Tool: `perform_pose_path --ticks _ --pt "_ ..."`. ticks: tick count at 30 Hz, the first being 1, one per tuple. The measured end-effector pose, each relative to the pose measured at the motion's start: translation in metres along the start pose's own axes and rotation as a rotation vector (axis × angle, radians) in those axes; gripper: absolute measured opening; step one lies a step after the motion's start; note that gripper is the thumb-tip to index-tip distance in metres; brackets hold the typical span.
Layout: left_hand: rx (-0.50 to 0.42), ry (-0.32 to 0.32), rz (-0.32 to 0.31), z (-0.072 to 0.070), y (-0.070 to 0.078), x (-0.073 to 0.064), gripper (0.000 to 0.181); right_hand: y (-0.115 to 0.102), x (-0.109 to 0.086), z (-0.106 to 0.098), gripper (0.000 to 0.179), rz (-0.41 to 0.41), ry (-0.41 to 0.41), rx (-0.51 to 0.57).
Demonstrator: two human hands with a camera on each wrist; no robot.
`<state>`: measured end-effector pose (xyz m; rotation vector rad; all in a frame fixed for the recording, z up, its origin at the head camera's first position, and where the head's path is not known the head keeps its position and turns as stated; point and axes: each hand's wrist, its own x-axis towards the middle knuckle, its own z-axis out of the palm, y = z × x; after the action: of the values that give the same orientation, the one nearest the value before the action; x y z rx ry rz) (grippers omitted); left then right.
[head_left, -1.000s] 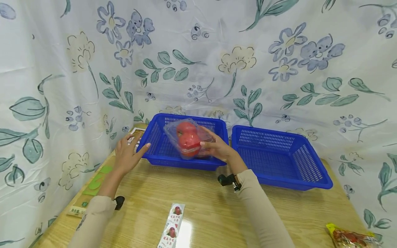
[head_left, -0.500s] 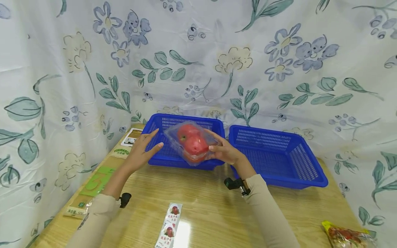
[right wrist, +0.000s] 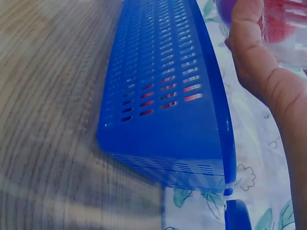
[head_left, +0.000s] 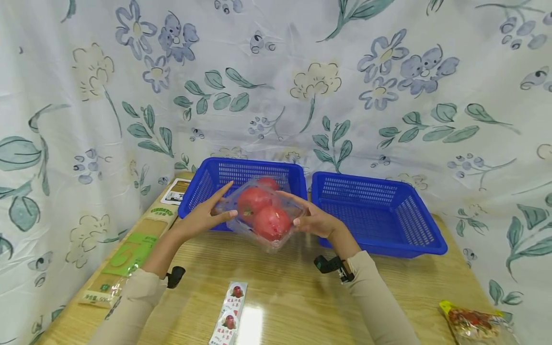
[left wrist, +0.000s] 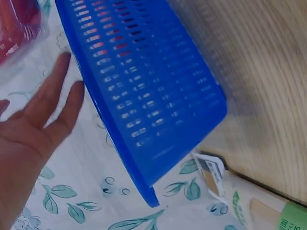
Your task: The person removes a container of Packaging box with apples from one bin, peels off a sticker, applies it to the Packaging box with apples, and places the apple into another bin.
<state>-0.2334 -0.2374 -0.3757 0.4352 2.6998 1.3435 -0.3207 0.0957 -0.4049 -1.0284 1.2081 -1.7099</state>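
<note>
A clear plastic box of round red fruits is held tilted over the front edge of the left blue basket. My right hand grips the box's right end, thumb on the near side and fingers behind. My left hand is at the box's left corner, thumb overlapping the plastic and fingers fairly straight. In the left wrist view the visible fingers of the left hand lie just below the box. More red shows through the basket's slots in the right wrist view.
A second blue basket stands to the right. At left lie a long bag with a green label and a white card. A strip of apple-picture stickers is at the front; a yellow-topped snack bag lies front right.
My right hand has brought the fruit box toward me and turned it, moving it partly out past the left basket's near edge. My left hand has moved from the basket rim to the box's left corner.
</note>
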Motion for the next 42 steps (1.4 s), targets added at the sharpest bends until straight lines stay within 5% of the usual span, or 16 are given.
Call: perform_pose_path --ticks 10,22,32,39,42 --pt "-0.119 -0.125 0.086 0.003 0.01 -0.007 0.093 0.003 -0.006 0.007 0.085 -0.052 -0.11 -0.064" --pt "-0.297 -0.307 0.015 0.019 0.016 -0.022 0.112 0.013 -0.017 0.011 0.08 -0.081 -0.196 -0.002" --pt "-0.409 -0.261 0.038 0.047 0.013 -0.034 0.113 0.019 -0.035 0.016 0.084 -0.048 -0.145 0.029" --pt "-0.383 -0.181 0.093 0.059 0.014 -0.045 0.114 0.023 -0.054 0.025 0.083 -0.036 -0.026 -0.112" --pt "-0.384 -0.14 0.126 0.064 0.015 -0.048 0.117 0.021 -0.061 0.03 0.081 -0.041 0.027 -0.089"
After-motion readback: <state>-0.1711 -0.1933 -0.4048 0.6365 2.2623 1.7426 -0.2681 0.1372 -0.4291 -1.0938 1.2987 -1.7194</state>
